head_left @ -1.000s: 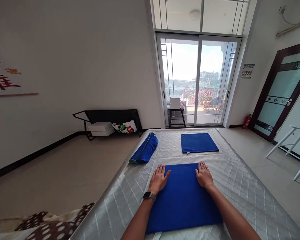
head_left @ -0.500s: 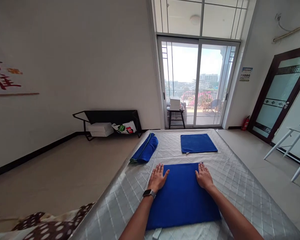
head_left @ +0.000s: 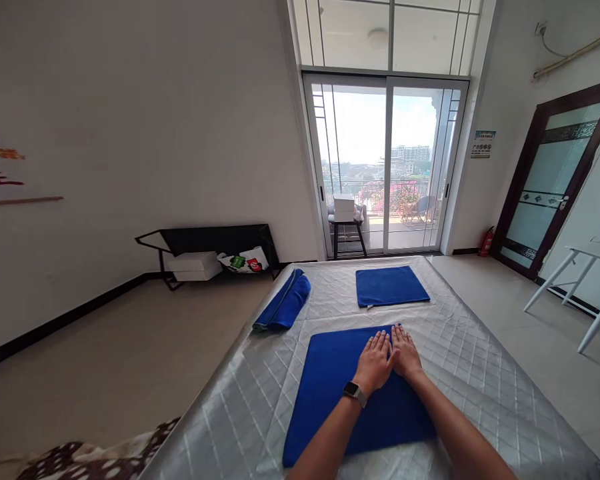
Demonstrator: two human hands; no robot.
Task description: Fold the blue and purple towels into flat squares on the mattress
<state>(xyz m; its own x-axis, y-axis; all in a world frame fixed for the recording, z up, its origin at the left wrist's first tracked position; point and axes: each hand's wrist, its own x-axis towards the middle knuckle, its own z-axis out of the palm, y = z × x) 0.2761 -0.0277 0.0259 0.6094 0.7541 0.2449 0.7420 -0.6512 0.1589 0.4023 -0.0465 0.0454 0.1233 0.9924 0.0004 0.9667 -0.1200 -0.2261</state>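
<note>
A blue towel (head_left: pixel 325 380) lies spread flat on the silver quilted mattress (head_left: pixel 235 400) in front of me. My left hand (head_left: pixel 375 360), with a watch on its wrist, rests palm down on the towel, fingers stretched out. Right beside it, my right hand (head_left: pixel 405 350) lies flat at the towel's upper right edge, and the thumbs meet or overlap. Farther back is a second flat blue towel (head_left: pixel 393 287) with a small white tag. To the left of that, a blue cloth with green edging (head_left: pixel 284 301) lies loosely rolled or folded.
A brown and white dotted blanket (head_left: pixel 105 457) is at the lower left. By the wall, a black rack (head_left: pixel 215 238) holds white boxes (head_left: pixel 194 265) and a printed bag (head_left: pixel 245 261). A dark stool (head_left: pixel 347 233) stands before the sliding glass door. At right is a white-legged table (head_left: pixel 555 280).
My left hand has moved right across the towel, from its left edge to beside my right hand. My right hand stays near the right edge. The view has shifted slightly.
</note>
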